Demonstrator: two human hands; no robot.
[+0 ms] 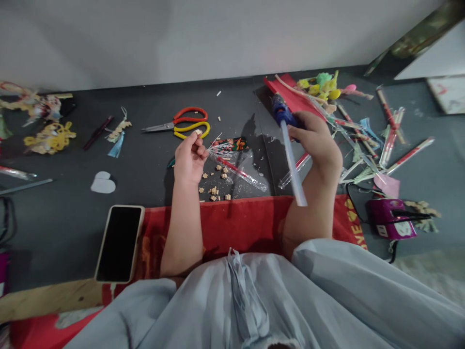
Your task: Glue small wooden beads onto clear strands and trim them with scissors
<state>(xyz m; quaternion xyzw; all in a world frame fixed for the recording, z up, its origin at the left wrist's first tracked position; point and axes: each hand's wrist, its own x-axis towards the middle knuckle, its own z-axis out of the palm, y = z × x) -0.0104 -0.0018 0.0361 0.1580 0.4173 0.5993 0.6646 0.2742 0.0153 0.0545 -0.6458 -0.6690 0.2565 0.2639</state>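
My right hand [317, 140] is wrapped round a blue glue gun [281, 112] whose white glue stick [292, 167] juts back toward me. My left hand [189, 157] pinches a tiny tan bead [198, 132] between thumb and fingertips, raised a little above the dark mat [145, 150]. Just right of that hand lies a decorated hair stick with clear wire sprigs [228, 145], and several small tan beads [215, 186] are scattered below it.
Red-and-yellow scissors [185, 125] lie behind the left hand. A phone [119, 243] rests at front left on a red cloth [236, 223]. A pale heart cutout [102, 183], yellow and tassel trims at left, many wrapped sticks [390, 140] and a purple box [392, 220] crowd the right.
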